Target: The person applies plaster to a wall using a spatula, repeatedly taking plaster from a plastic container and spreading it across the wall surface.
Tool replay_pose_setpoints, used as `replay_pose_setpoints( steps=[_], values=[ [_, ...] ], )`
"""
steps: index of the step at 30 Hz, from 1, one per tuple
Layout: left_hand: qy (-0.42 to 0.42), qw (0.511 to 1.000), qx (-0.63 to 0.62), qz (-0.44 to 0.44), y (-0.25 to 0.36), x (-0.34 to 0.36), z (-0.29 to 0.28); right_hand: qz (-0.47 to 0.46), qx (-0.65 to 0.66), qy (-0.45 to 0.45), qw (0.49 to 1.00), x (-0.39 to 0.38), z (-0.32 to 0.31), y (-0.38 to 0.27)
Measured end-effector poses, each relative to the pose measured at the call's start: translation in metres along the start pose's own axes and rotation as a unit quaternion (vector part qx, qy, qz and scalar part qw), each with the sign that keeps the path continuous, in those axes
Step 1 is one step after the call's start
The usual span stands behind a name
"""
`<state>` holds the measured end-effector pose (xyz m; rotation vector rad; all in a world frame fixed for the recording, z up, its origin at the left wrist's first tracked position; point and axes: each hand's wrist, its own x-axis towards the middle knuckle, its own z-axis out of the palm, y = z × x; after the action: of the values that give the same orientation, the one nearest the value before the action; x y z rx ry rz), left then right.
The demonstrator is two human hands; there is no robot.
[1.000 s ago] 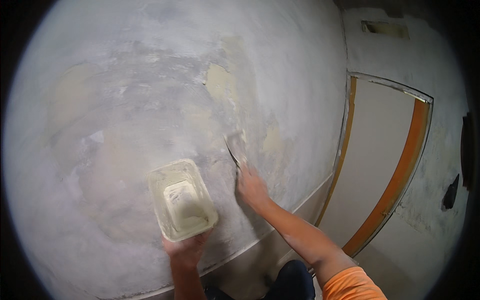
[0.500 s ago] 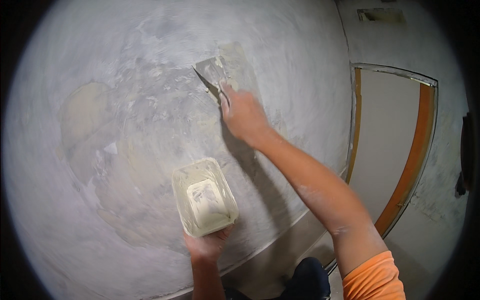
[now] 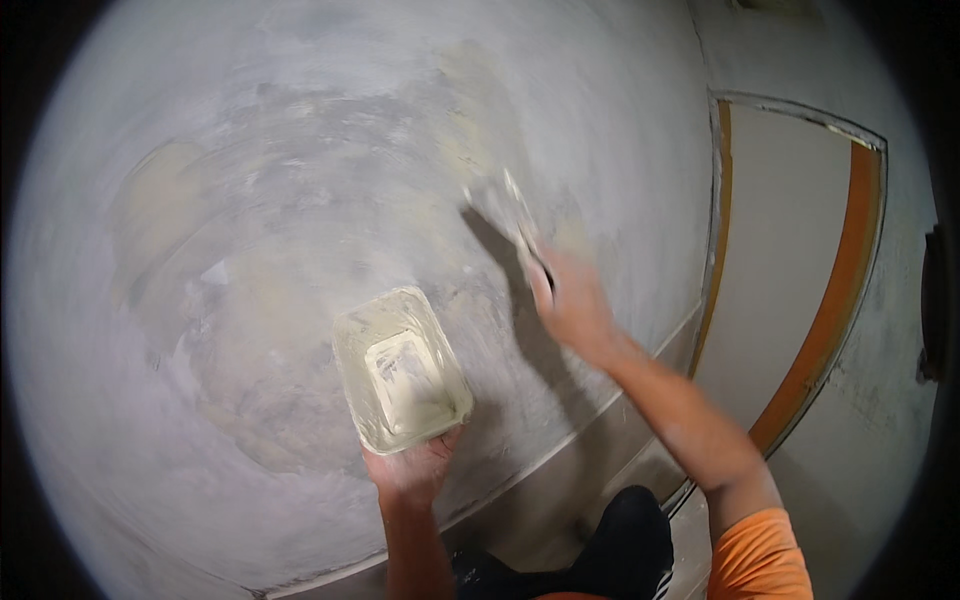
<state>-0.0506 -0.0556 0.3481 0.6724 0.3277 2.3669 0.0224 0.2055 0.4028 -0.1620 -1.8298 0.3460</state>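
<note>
My left hand [image 3: 412,468] holds a rectangular plastic tub [image 3: 348,372] from below, its open mouth toward me. Cream-coloured filler [image 3: 412,385] coats the tub's walls and lies in its bottom. My right hand [image 3: 572,300] is closed round the handle of a putty knife [image 3: 505,212], whose wide blade is blurred by motion and smeared with filler. The blade is at the grey plastered wall [image 3: 330,160]; whether it touches the surface I cannot tell. Cream and darker grey patches mark the plaster around it.
A pale door panel with an orange-brown frame [image 3: 815,330] stands on the right, past the wall's corner. A skirting line [image 3: 520,475] runs along the wall's foot. My knee [image 3: 625,540] in dark trousers shows at the bottom. A dark object [image 3: 934,300] hangs at the right rim.
My right hand has moved down and to the right with the putty knife, and its blade has turned. The tub has shifted slightly up and left in the picture.
</note>
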Motion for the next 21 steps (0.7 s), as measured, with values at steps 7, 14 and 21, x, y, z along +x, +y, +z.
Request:
replay_pose_setpoints(
  steps=[7,14,21],
  values=[
    [-0.003,0.691,0.705,0.163,0.000,0.005,0.010,0.006,-0.058,0.001,0.998,0.118,0.027,-0.048],
    [0.077,0.986,0.140,0.043,0.005,-0.001,0.002,0.112,-0.064,-0.135,0.982,-0.099,0.064,0.036],
    [-0.003,0.968,0.245,0.053,0.005,-0.001,-0.013,0.113,-0.112,-0.207,0.965,-0.097,-0.002,0.048]
  ],
)
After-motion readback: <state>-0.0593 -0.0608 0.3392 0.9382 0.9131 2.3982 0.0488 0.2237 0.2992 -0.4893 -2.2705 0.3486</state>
